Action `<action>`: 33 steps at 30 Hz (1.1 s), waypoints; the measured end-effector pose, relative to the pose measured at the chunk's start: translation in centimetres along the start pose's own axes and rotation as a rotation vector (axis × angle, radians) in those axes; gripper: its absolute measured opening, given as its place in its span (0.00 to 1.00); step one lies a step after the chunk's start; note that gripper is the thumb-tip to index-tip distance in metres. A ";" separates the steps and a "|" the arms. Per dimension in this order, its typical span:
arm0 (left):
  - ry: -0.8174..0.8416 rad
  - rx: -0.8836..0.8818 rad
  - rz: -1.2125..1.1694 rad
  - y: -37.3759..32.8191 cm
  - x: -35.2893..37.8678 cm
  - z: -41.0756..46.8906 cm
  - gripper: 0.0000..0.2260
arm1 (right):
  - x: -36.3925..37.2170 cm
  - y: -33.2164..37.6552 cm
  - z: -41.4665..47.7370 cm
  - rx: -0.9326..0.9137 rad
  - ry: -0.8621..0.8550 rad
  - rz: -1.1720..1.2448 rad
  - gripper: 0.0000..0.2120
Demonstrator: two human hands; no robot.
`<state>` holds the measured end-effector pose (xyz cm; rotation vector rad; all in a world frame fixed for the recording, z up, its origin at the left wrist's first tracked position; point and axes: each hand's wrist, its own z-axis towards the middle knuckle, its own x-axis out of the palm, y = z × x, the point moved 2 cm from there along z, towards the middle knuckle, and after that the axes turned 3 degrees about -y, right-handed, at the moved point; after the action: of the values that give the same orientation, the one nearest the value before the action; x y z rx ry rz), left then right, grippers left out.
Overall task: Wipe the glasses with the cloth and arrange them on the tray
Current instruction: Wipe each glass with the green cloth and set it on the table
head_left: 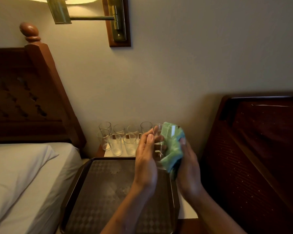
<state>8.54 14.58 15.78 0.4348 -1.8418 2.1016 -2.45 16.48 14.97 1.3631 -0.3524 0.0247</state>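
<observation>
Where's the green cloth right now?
In the head view, right of centre: the right hand holds the green cloth against the glass gripped by the left hand, above the far right corner of the tray.

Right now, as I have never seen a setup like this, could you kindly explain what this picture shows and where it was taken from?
There is no machine here: a person wears one wide-angle camera on the head, looking down at their own two bare hands. The left hand holds a clear glass, and the right hand presses a green cloth against it to wipe it. Behind them, other glasses stand near the wall. In front lies a dark tray, with no glass on it yet. A bed is at the left and a wall lamp above.
</observation>
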 end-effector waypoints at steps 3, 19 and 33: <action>0.080 -0.022 0.058 -0.3 1.0 -1.1 0.22 | 0.5 0.9 1.2 0.065 0.004 -0.058 0.22; 0.366 0.051 0.448 -3.8 -5.9 4.7 0.28 | -3.7 4.2 4.4 -0.031 0.048 -0.087 0.13; 0.422 0.028 0.417 -5.0 -5.4 4.9 0.25 | -3.1 4.3 4.4 -0.128 0.082 -0.451 0.14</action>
<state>15.63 10.16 18.57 -0.3991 -1.7537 2.2498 -7.39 13.81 18.98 1.2844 0.0276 -0.3105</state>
